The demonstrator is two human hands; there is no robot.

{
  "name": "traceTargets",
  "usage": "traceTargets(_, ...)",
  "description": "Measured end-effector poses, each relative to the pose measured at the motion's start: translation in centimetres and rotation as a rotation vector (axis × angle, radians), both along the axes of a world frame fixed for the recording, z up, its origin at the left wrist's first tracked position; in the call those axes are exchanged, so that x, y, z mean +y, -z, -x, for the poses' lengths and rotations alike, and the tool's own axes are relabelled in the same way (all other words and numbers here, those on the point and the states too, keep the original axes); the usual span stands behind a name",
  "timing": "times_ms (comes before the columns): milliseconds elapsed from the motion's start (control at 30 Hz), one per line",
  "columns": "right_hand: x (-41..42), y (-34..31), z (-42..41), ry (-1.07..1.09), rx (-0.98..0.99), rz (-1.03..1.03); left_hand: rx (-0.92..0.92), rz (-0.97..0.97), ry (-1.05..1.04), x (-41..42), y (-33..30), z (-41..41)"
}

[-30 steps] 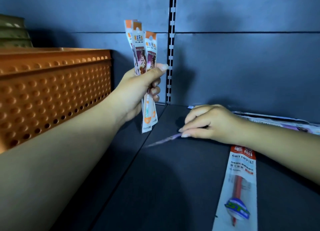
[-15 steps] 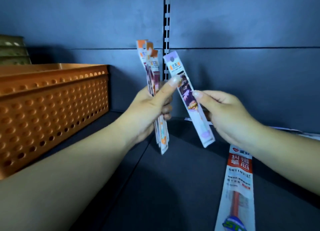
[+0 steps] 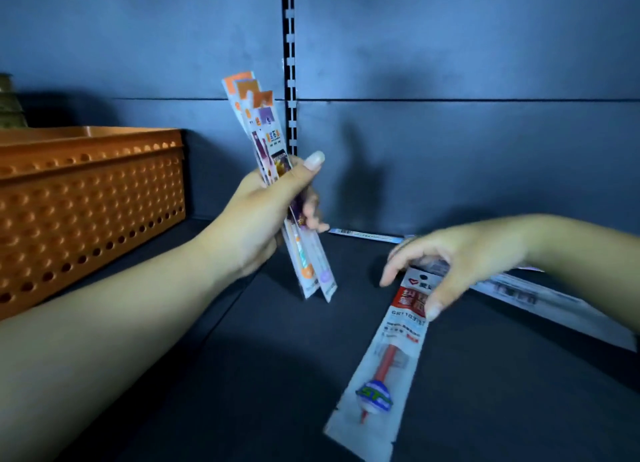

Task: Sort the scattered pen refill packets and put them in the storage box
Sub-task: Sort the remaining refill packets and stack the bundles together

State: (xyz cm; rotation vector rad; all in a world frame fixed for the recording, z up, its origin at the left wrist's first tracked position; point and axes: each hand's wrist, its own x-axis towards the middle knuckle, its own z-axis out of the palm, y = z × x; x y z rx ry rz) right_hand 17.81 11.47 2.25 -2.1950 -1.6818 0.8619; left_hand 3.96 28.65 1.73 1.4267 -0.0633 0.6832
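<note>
Head view looks down at a dark shelf [image 3: 263, 375]. On it, the left hand [image 3: 263, 216] grips a fanned bundle of refill packets [image 3: 266, 132], thumb pressed across the front, fingers curled behind; the bundle stands nearly upright, its lower ends hanging below the palm. Left of that hand sits the orange perforated storage box [image 3: 90, 202], well apart from the bundle. To its right, the right hand [image 3: 446, 261] reaches palm-down with fingers loosely bent over the top end of a long red-labelled packet [image 3: 384, 351] lying flat; the thumb tip touches its label, though motion blur hides whether it is pinched. Beyond the right hand, more packets [image 3: 540, 299] lie against the back wall.
</note>
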Motion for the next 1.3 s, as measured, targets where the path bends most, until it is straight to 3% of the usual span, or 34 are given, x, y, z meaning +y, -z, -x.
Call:
traceTargets(100,-0.4,0.3,-0.1,-0.048,-0.078,0.017,0.046,0.03,0.026,-1.2,0.3,-0.1)
traceTargets(267,-1.2,-1.4,-0.5,0.01,0.01,-0.089,0.254,0.028,0.017,-3.1,0.2,-0.8)
traceTargets(400,-1.9,-4.1,-1.3,0.12,0.109,-0.408,0.343,0.039,0.095,-4.4,-1.3,-2.0)
traceTargets(533,-1.9,-6.6,-1.0,0.245,0.339,-0.9,0.311,0.111,0.206,-5.5,-0.7,-3.5)
traceTargets(600,-1.6,-6.8,-0.3,0.252,0.401,-1.021,0.313,0.098,0.249,-5.8,0.3,-3.3)
traceTargets(733,-0.4,-6.1,1.4,0.239,0.551,-1.076,0.197,0.054,0.32,-5.3,0.9,-2.3)
traceTargets(1067,1.5,-3.5,2.7,0.347,0.758,-1.116,0.072,-0.07,0.151,-4.9,0.6,-2.4)
traceTargets(1300,1.2,-3.0,0.8,0.411,0.554,-1.044,0.157,0.035,0.176,-4.3,0.6,-2.2)
